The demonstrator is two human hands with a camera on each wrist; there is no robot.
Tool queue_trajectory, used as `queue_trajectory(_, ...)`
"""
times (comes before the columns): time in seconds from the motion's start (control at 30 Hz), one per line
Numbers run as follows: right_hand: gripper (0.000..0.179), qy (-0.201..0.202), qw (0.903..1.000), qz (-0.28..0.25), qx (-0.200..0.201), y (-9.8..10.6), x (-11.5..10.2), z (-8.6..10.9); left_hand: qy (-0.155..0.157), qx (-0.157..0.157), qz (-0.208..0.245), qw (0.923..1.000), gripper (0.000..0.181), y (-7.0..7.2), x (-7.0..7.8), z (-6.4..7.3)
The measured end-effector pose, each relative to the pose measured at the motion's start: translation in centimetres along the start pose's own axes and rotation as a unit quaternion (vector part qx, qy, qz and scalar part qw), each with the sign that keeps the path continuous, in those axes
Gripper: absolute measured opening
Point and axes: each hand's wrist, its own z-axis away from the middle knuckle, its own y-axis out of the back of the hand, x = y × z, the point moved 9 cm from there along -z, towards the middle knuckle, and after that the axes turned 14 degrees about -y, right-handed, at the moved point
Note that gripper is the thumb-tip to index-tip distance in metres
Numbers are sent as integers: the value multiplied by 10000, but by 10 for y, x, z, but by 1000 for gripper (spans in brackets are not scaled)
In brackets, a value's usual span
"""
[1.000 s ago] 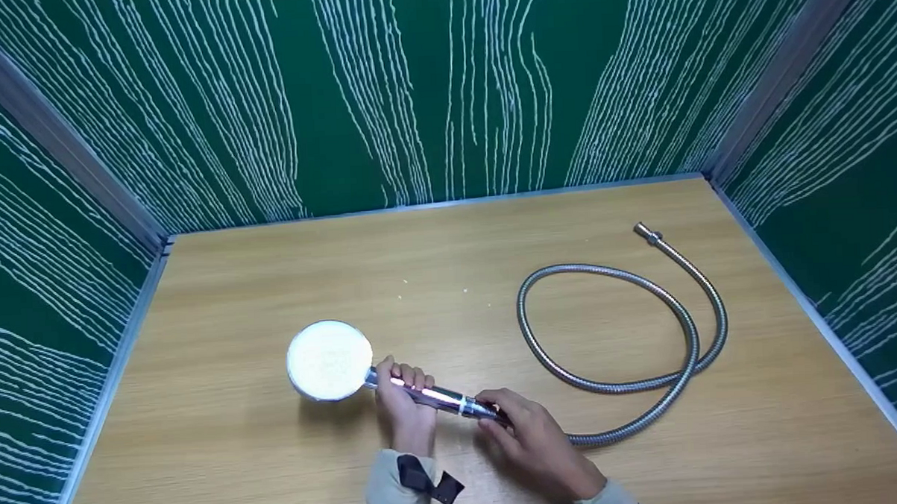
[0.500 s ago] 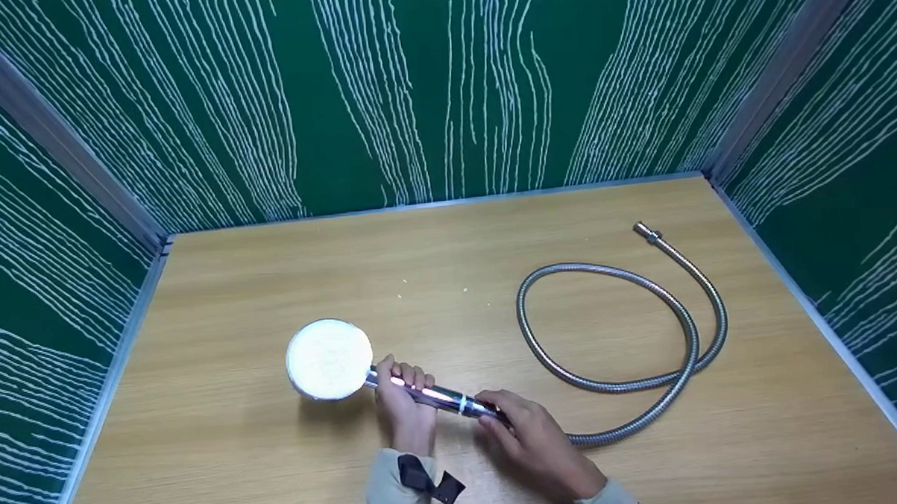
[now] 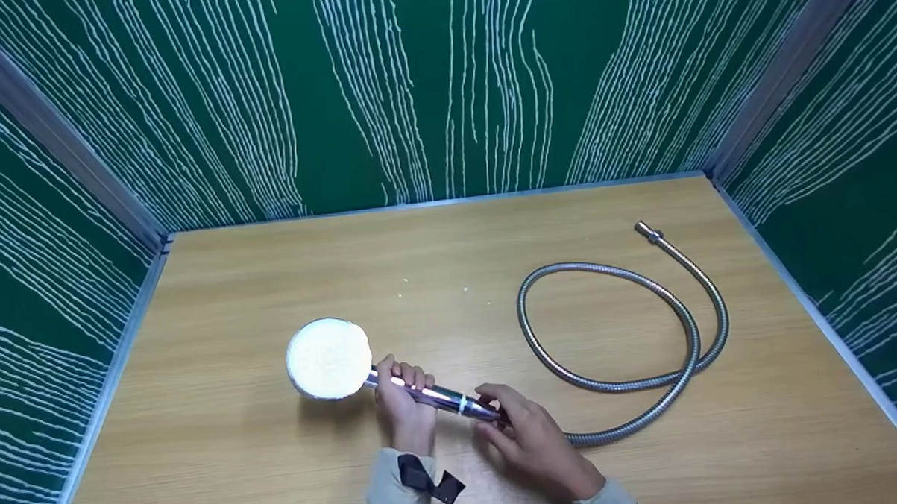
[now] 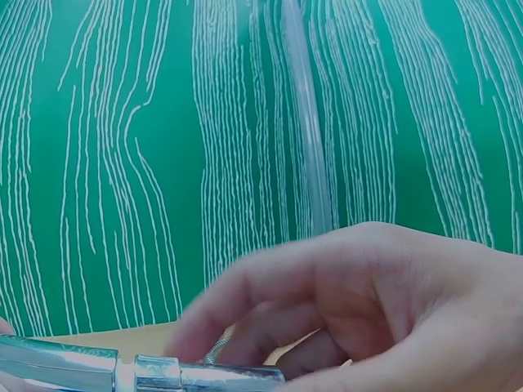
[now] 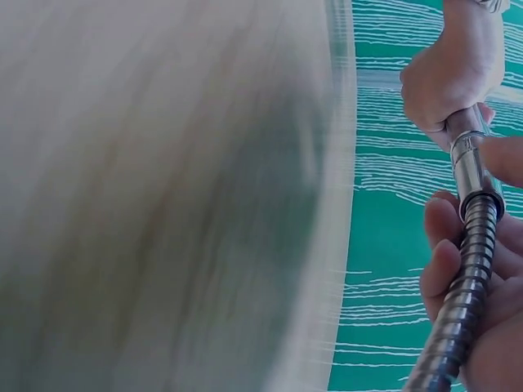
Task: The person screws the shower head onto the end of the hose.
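My left hand (image 3: 409,414) grips the chrome handle of a hand shower (image 3: 329,359), its round white face turned up, left of the hand. At the handle's lower end, my right hand (image 3: 533,443) has its fingers curled round the metal end of a shower hose (image 3: 626,431). In the right wrist view, the ribbed hose (image 5: 466,302) runs along the right palm, and its smooth metal nut (image 5: 470,167) meets the handle. A fingertip of the right hand lies against that nut. The left wrist view shows the right hand (image 4: 368,302) arched over the chrome joint (image 4: 204,376).
The hose makes a large loop on the wooden table (image 3: 219,305), its free end with a metal fitting (image 3: 649,234) at the back right. Green walls (image 3: 353,99) with white wavy lines enclose the table on three sides. A few tiny white specks lie mid-table.
The right index finger and thumb have spread slightly at the handle's lower end. The left hand, the hand shower and the hose loop stay in place.
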Motion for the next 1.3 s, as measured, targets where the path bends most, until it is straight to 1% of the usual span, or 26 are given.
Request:
queue_trajectory(0.1,45,42,10000,-26,58,0,0,0,-18,25,-1,10000,33,2,0,-1)
queue_trajectory(0.23,43,30,9999,-78,66,-2,1,-1,-23,59,22,10000,33,6,-1,-3)
queue_trajectory(0.4,39,-153,9998,-73,40,-5,3,-1,-6,127,64,9999,33,10,-2,-6)
queue_trajectory(0.5,40,-211,9997,-54,102,-5,4,-1,-3,149,50,9999,33,11,-3,-6)
queue_trajectory(0.67,43,-126,9993,-12,362,-3,3,-1,-21,208,38,9998,32,11,-2,-6)
queue_trajectory(0.8,41,-43,9986,-4,532,0,1,0,-16,230,71,9997,33,11,-3,-5)
queue_trajectory(0.97,38,-56,9982,-36,596,1,1,0,-1,223,50,9997,32,9,-3,-4)
queue_trajectory(1.17,38,-15,9978,-69,656,2,0,0,37,302,-20,9995,32,11,-3,-4)
queue_trajectory(1.3,38,12,9977,-124,671,2,0,1,42,299,-36,9995,32,12,-3,-4)
